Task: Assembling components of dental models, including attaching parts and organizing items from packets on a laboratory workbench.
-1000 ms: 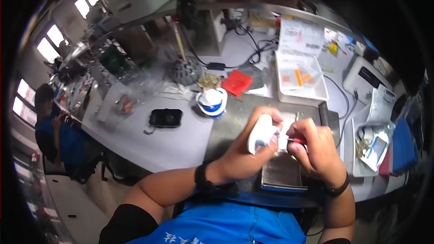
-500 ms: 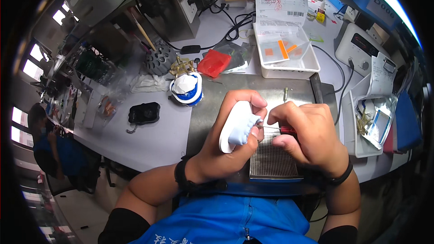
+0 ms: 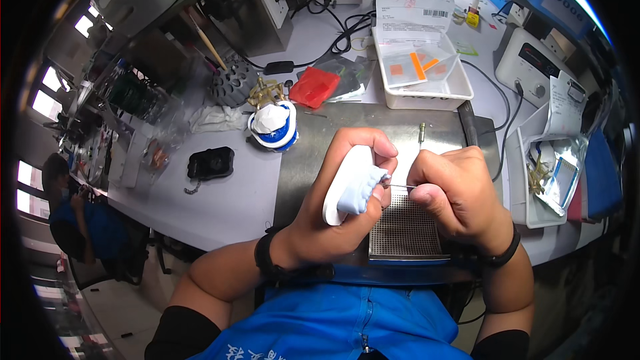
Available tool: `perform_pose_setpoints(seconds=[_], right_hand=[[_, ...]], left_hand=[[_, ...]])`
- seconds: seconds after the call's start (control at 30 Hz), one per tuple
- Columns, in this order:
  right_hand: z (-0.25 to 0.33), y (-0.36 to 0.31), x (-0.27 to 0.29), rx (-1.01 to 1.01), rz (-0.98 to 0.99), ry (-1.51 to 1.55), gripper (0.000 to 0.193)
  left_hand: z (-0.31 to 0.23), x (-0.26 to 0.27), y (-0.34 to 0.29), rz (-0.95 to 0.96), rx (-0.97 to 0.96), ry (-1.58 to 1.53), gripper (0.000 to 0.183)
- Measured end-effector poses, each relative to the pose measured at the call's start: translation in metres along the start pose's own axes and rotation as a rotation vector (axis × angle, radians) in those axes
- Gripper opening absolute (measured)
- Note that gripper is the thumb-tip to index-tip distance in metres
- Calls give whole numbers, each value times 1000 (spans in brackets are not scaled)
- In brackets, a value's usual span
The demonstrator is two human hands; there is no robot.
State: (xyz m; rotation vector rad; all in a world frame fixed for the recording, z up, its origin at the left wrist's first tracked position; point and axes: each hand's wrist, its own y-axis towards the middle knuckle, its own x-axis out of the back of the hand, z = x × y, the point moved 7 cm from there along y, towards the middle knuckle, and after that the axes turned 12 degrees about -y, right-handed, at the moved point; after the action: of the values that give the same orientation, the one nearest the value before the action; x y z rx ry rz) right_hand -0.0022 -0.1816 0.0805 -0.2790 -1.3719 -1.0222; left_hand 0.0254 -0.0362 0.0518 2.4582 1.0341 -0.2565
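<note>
A dental model (image 3: 353,192) with a white base and pale blue teeth is held in my left hand (image 3: 310,227), tilted with its teeth toward the right. The left fingers wrap round its far and near edges. My right hand (image 3: 460,193) is closed on a thin-shafted, screwdriver-like tool (image 3: 403,186). Its handle is hidden in my fist now; the earlier picture shows it red. The metal shaft reaches left to the teeth, by my left thumb and fingertips. What the tip touches is too small to make out. Below both hands lies a perforated metal plate (image 3: 403,235).
A blue-and-white dental cast (image 3: 272,135) stands by a brass articulator (image 3: 267,92) and a grey tool holder (image 3: 231,85). White trays (image 3: 427,101) sit behind and at right, near a control box (image 3: 533,70). A black object (image 3: 211,163) lies left. Another person (image 3: 87,220) sits far left.
My right fingers have curled in tighter round the tool, so its red handle no longer shows. The left hand and dental model are nearly still.
</note>
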Motion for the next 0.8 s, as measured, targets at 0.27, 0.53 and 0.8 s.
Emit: perform_pose_setpoints(seconds=[0.27, 0.53, 0.8], right_hand=[[-2, -4, 4, -1, -6, -42, 31], [-1, -1, 5, -124, -109, 73, 30], [-1, 4, 7, -142, -294, 108, 25]], left_hand=[[-1, -1, -1, 12, -26, 96, 42], [1, 6, 2, -39, 6, 5, 44], [1, 7, 2, -66, 17, -13, 45]])
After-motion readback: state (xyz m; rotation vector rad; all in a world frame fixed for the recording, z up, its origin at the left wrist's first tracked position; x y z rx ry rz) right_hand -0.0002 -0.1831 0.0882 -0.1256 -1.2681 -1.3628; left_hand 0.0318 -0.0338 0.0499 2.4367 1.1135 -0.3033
